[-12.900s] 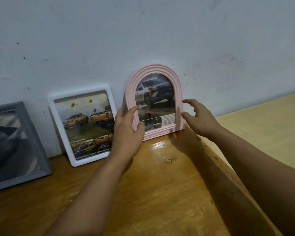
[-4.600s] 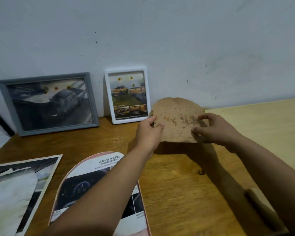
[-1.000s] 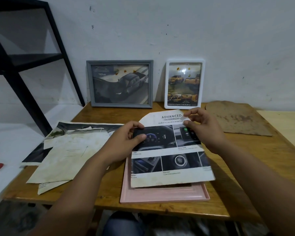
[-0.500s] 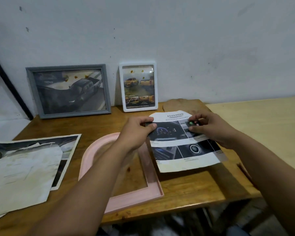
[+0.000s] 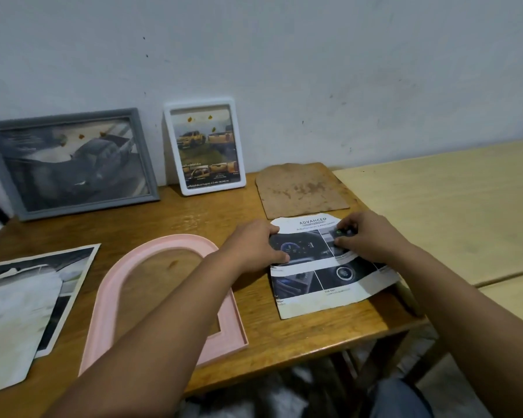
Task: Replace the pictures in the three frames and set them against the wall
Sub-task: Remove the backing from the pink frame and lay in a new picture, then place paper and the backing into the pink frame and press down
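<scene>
Left hand [image 5: 255, 247]: fingers curled, pinching left edge of arch-topped printed car-dashboard picture [image 5: 326, 267].
Right hand [image 5: 364, 238]: pinching its upper right part.
Picture: low over brown wooden table [image 5: 299, 333] — right of empty pink arched frame [image 5: 109, 297].

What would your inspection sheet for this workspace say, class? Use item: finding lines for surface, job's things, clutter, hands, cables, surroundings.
Surface: brown wooden table.
Job's things: pink frame flat, empty; arched picture and backing board flat on the table; grey frame and white frame lean on wall.
Clutter: loose prints at left.
Hands: left hand and right hand hold the arched picture.
Cables: nothing seen.
Surroundings: wall; pale table at right.
</scene>
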